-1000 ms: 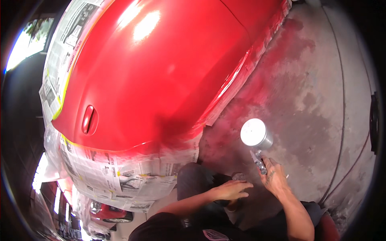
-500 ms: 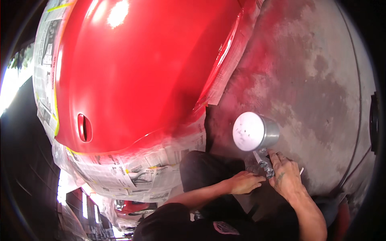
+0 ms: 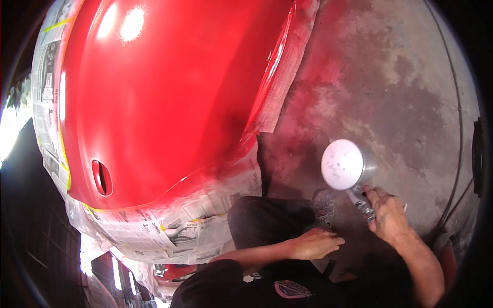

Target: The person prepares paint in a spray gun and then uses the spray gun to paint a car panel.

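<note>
My right hand (image 3: 385,210) grips a spray gun (image 3: 363,205) topped by a silver cup with a pale lid (image 3: 341,163). My left hand (image 3: 316,244) is lower and to its left, near my bent knee (image 3: 264,218), empty with loosely curved fingers. A glossy red car panel (image 3: 159,97) with a door handle (image 3: 101,177) fills the left and centre, ahead of my hands. Taped newspaper (image 3: 179,236) masks its near end and edges, with red overspray along the near border.
The concrete floor (image 3: 400,102) on the right is stained with pink overspray. A hose (image 3: 454,128) runs along it at the far right. A red car (image 3: 174,274) shows at the lower left, beside bright openings.
My right hand has moved right with the spray gun. My left hand has also shifted right, its fingers slightly more curled. The red panel now sits further left in my view.
</note>
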### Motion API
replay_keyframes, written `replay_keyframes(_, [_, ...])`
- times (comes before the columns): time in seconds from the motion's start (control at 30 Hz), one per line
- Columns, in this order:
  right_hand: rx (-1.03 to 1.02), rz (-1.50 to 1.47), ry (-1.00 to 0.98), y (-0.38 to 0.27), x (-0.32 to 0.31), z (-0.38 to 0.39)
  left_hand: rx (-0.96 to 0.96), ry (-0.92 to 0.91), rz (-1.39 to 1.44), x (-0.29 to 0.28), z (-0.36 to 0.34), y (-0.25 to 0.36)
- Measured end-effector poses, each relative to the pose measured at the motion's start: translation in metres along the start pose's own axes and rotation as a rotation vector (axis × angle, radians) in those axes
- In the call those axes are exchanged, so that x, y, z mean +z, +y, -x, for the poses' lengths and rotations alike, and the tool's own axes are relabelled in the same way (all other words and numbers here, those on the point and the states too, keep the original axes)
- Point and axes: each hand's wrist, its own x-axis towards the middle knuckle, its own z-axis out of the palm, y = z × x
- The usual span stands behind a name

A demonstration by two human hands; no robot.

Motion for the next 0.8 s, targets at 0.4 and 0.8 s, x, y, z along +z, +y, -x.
replay_keyframes(0.4, [0.013,-0.043,0.115,0.059,0.015,-0.019,-0.169,-0.193,-0.004,0.014,0.001,-0.024])
replay_keyframes(0.8, [-0.009,-0.075,0.121,0.077,0.036,-0.021,-0.161,-0.096,0.073,0.025,0.008,-0.031])
